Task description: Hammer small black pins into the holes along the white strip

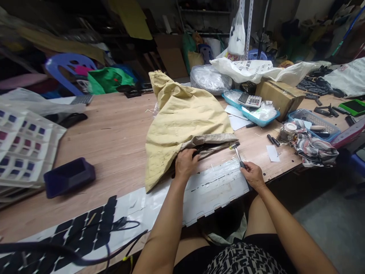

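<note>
A large pale-yellow sack point(188, 110) lies on the table in front of me, its grey-lined mouth facing me and dark inside. My left hand point(186, 163) is at that mouth, fingers curled in at the edge beside something black; what they grip is hidden. In my right hand point(253, 175) is a small hammer point(238, 154), held by its dark handle. Its head, with a yellow face, points away from me near the right corner of the sack. Under both hands lies a white sheet point(216, 190) along the table's front edge.
At left stand a white plastic basket point(31, 144) and a dark-blue tray point(70, 177). Black strips point(85, 224) and a cable point(57, 249) lie front left. To the right are a calculator point(249, 99), a cardboard box point(281, 97), a jar point(287, 132) and a blue basket point(327, 129).
</note>
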Demonstrator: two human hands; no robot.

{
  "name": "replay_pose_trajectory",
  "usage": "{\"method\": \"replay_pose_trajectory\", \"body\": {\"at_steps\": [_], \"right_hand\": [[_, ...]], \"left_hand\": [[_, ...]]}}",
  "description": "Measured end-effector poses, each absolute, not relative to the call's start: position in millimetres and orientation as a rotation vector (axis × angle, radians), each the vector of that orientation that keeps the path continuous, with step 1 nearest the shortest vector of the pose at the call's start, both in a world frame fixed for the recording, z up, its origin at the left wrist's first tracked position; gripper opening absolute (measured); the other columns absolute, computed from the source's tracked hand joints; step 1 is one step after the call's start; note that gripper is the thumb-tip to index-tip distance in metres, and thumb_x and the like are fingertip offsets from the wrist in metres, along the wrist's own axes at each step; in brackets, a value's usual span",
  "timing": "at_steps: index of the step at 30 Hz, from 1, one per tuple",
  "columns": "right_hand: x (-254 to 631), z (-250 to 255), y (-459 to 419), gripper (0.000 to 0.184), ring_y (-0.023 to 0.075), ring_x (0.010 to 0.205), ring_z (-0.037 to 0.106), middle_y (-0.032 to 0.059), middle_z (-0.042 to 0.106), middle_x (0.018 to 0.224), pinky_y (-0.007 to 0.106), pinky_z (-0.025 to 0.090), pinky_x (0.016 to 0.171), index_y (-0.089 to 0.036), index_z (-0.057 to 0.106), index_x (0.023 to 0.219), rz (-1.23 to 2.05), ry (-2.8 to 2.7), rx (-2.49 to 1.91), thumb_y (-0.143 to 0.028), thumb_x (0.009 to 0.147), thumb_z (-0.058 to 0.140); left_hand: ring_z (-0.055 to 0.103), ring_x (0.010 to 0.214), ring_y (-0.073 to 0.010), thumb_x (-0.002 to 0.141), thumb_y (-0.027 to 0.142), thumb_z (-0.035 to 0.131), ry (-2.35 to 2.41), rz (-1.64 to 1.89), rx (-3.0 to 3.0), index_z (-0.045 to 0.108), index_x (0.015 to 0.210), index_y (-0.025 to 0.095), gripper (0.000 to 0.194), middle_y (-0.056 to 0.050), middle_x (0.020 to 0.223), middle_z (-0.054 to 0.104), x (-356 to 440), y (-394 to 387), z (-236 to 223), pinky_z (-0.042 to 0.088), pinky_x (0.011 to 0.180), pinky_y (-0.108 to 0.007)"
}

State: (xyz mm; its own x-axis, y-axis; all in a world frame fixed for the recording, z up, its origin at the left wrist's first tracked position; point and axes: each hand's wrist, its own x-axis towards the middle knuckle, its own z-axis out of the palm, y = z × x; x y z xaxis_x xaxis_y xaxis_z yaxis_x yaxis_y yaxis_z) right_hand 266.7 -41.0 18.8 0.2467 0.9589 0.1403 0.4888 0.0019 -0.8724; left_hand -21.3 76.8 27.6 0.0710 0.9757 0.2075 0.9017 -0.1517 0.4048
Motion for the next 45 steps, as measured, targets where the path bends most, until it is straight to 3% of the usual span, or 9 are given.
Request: {"method": "replay_pose_trajectory", "body": {"at_steps": [5, 11, 15, 25, 29, 34, 45], "right_hand": [[267, 19, -41, 0.027, 0.015, 0.066, 0.059, 0.0017, 0.07, 0.077, 0.024, 0.05, 0.062, -0.018, 0.076, 0.094, 0.664, -1.371, -1.638, -0.034, 0.077, 0.062], [268, 18, -40, 0.027, 0.0158, 0.066, 0.06, 0.0022, 0.071, 0.078, 0.025, 0.05, 0.062, -0.019, 0.076, 0.093, 0.652, -1.386, -1.633, -0.035, 0.077, 0.062], [270, 15, -39, 0.028, 0.0159, 0.066, 0.06, 0.0023, 0.071, 0.078, 0.026, 0.051, 0.063, -0.019, 0.076, 0.094, 0.63, -1.394, -1.629, -0.035, 0.077, 0.062], [266, 26, -51, 0.027, 0.0172, 0.07, 0.059, 0.005, 0.069, 0.085, 0.029, 0.051, 0.068, -0.018, 0.073, 0.099, 0.477, -1.459, -1.553, -0.034, 0.082, 0.06], [250, 40, -77, 0.024, 0.0192, 0.076, 0.061, 0.0061, 0.068, 0.087, 0.031, 0.051, 0.072, -0.019, 0.071, 0.104, 0.302, -1.65, -1.444, -0.029, 0.085, 0.06], [227, 42, -107, 0.022, 0.0211, 0.083, 0.063, 0.0057, 0.069, 0.086, 0.032, 0.051, 0.077, -0.019, 0.069, 0.103, 0.349, -1.923, -1.4, -0.021, 0.083, 0.059], [212, 40, -116, 0.022, 0.0225, 0.081, 0.06, 0.0074, 0.067, 0.083, 0.032, 0.049, 0.075, -0.017, 0.067, 0.101, 0.1, -2.121, -1.4, -0.017, 0.083, 0.054]], "left_hand": [[0.059, 0.095, -0.0257, 0.084, 0.038, 0.068, 1.526, 0.781, 2.151, 0.071, 0.105, 0.025, 0.025, -0.004, 0.094, 0.072, -3, 14, 24, 0.047, 0.084, -0.038], [0.056, 0.092, -0.0245, 0.082, 0.03, 0.07, 1.465, 0.875, 2.109, 0.071, 0.091, 0.023, 0.012, -0.005, 0.09, 0.068, 11, -19, 2, 0.046, 0.084, -0.037], [0.055, 0.093, -0.0244, 0.079, 0.031, 0.071, 1.468, 0.969, 2.064, 0.071, 0.1, 0.023, 0.022, -0.005, 0.093, 0.066, 6, -23, -6, 0.046, 0.086, -0.038], [0.055, 0.09, -0.0229, 0.075, 0.026, 0.073, 1.459, 1.022, 1.948, 0.07, 0.087, 0.022, 0.012, -0.003, 0.084, 0.064, 2, -17, -6, 0.046, 0.083, -0.036], [0.054, 0.091, -0.0228, 0.074, 0.023, 0.072, 1.479, 1.018, 1.93, 0.068, 0.085, 0.022, 0.012, -0.003, 0.085, 0.063, 3, -17, -6, 0.046, 0.083, -0.036], [0.053, 0.089, -0.0223, 0.073, 0.02, 0.071, 1.492, 1.003, 1.958, 0.067, 0.085, 0.022, 0.013, -0.002, 0.084, 0.062, 4, -17, -6, 0.046, 0.081, -0.035], [0.052, 0.085, -0.021, 0.069, 0.018, 0.074, 1.499, 1.047, 1.913, 0.064, 0.075, 0.023, 0.013, -0.001, 0.079, 0.06, 5, -16, -6, 0.046, 0.078, -0.033]]}}
